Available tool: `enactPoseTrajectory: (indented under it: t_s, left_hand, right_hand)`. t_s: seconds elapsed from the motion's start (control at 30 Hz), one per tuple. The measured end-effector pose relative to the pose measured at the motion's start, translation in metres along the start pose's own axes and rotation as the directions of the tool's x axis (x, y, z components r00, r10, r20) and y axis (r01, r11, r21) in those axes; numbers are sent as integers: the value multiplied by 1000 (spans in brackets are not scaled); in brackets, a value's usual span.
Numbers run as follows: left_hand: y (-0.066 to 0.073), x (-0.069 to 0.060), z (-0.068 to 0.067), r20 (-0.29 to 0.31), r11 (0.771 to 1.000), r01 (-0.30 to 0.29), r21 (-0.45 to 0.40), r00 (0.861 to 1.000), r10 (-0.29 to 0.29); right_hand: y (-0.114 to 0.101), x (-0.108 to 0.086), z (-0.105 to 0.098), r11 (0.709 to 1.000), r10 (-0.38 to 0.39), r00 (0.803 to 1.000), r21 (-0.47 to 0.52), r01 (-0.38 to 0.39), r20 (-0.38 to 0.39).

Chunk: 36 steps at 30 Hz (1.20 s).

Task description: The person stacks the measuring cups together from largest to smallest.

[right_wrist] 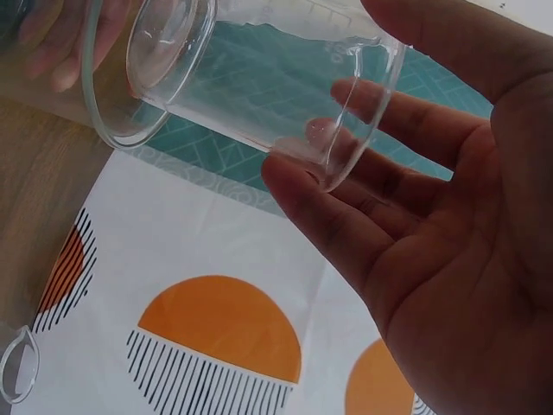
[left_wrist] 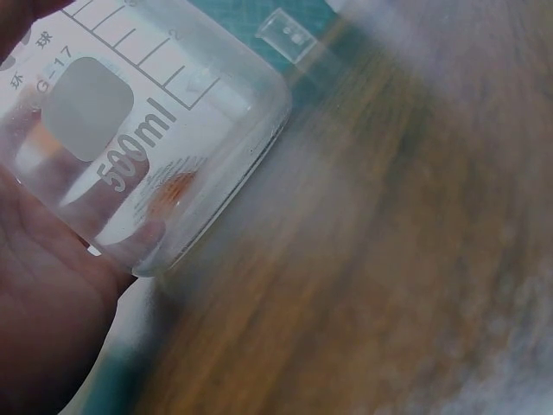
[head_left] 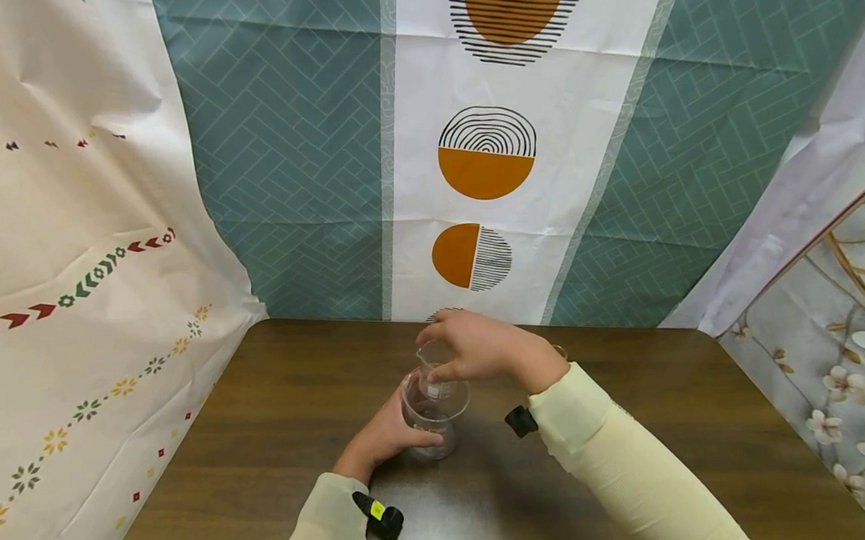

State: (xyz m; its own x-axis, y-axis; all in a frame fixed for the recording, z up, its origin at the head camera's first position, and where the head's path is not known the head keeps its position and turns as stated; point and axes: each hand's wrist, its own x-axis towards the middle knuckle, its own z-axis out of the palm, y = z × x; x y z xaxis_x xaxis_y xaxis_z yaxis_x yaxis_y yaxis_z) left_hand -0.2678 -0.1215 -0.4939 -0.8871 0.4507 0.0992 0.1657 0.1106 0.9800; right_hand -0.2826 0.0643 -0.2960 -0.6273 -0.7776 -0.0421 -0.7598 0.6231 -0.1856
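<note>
A large clear glass beaker (head_left: 440,445) marked 500ml stands on the table, and my left hand (head_left: 390,430) grips its side. From above, my right hand (head_left: 485,347) holds a smaller clear glass beaker (head_left: 434,383) near its rim, thumb on one side and fingers on the other. The smaller beaker's lower end is within the large one's mouth. In the right wrist view, the smaller beaker (right_wrist: 251,82) looks transparent, with faint markings. The 500ml print on the large beaker (left_wrist: 203,104) faces the left wrist camera.
Another small glass vessel (left_wrist: 289,36) stands farther off on the brown wooden table (head_left: 286,405), mostly behind my right wrist in the head view. Patterned cloth (head_left: 290,163) hangs along the table's back edge. Side cloths border the left and right.
</note>
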Motion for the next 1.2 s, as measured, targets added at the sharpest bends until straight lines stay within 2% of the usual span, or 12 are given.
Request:
enactPoseTrajectory:
  t_s: [0.6, 1.07, 1.2]
  left_hand:
    - [-2, -2, 1, -6, 999, 35, -7, 999, -35]
    - [-1, 2, 1, -12, 1000, 9, -4, 1000, -9]
    - [-2, 2, 1, -17, 1000, 23, 1, 1000, -23]
  right_hand:
    - [0, 1, 6, 999, -25, 1000, -24, 25, 17]
    - [0, 2, 7, 999, -12, 1000, -32, 12, 13]
    - [-1, 2, 7, 1000, -9, 1000, -28, 9, 12]
